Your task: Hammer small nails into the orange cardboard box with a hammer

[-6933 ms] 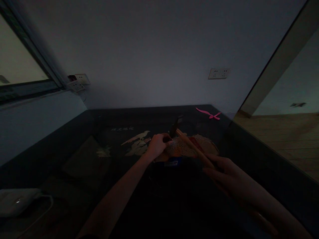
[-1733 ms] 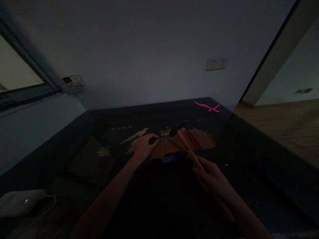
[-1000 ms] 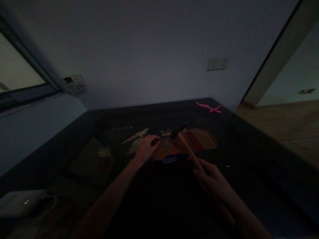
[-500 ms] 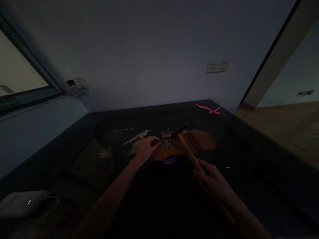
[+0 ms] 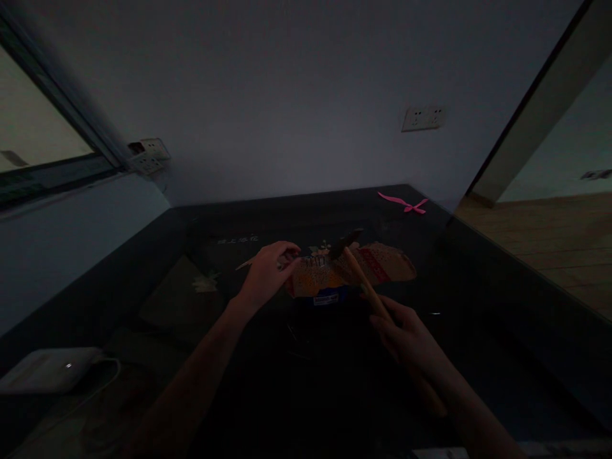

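My right hand is wrapped round the wooden handle of a hammer. Its dark head is at the far end of the handle, over a patterned orange and brown piece on the table. Several small thin upright pieces, perhaps nails, stand in a row along the far edge of that piece, but the dimness hides their detail. At its left end is my left hand, thumb and fingers apart, with nothing visible between them. A blue part with a white label shows at the near edge.
Everything rests on a dark glossy table with printed pale designs. A pink ribbon lies at the far right. On the left is a white device with a cable. Wall sockets are behind, and a window is at left.
My left hand has shifted left, and its thumb and fingers have parted. The small upright pieces show more clearly. The hammer stays in my right hand; the view has tilted slightly.
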{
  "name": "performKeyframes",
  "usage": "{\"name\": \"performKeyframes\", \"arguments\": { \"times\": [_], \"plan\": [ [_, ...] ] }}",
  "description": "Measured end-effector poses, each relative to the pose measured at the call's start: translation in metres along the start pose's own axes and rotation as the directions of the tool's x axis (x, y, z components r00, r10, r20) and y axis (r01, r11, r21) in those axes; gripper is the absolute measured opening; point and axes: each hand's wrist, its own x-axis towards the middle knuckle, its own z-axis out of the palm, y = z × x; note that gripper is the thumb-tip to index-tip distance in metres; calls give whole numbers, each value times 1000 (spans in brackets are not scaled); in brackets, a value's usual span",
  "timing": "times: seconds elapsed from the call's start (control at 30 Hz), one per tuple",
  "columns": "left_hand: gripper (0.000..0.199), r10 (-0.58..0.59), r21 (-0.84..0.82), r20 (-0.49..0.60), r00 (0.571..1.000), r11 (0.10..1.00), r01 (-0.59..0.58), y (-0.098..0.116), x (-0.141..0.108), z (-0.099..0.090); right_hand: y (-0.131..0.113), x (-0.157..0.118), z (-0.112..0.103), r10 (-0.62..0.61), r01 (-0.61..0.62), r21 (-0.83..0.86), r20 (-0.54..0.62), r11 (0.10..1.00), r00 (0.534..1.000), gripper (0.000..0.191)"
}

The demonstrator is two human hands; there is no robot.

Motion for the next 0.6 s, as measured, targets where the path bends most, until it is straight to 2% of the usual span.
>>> {"name": "performKeyframes", "arguments": {
  "times": [0.07, 0.13, 0.17, 0.23, 0.27, 0.3, 0.43, 0.6],
  "plan": [
    [13, 24, -20, 2, 1000, 1000, -24, 14, -11, -17, -2, -1, 0, -16, 16, 28, 2, 999, 1000, 50],
    [12, 70, -75, 147, 987, 995, -60, 24, -28, -30, -4, -2, 1, -29, 30, 54, -3, 998, 1000, 49],
    [12, 99, -106, 268, 958, 992, -73, 27, -37, -33, -6, -3, 1, -26, 26, 64, -3, 998, 1000, 49],
    [12, 141, -132, 484, 864, 987, -88, 26, -55, -31, -8, -5, 1, 1, -1, 79, 2, 997, 1000, 52],
    [12, 144, -117, 555, 819, 989, -95, 22, -64, -27, -10, -6, 1, 15, -15, 79, 5, 997, 1000, 53],
    [12, 139, -90, 594, 792, 990, -107, 18, -72, -21, -10, -7, 1, 19, -20, 77, 6, 997, 1000, 54],
    [11, 126, -5, 649, 750, 987, -161, 4, -94, 4, -11, -9, 1, -14, 15, 80, -12, 997, 1000, 53],
    [9, 167, 49, 694, 700, 959, -278, 9, -104, 17, -12, -9, -2, -29, 31, 103, -29, 994, 999, 55]
  ]
}}
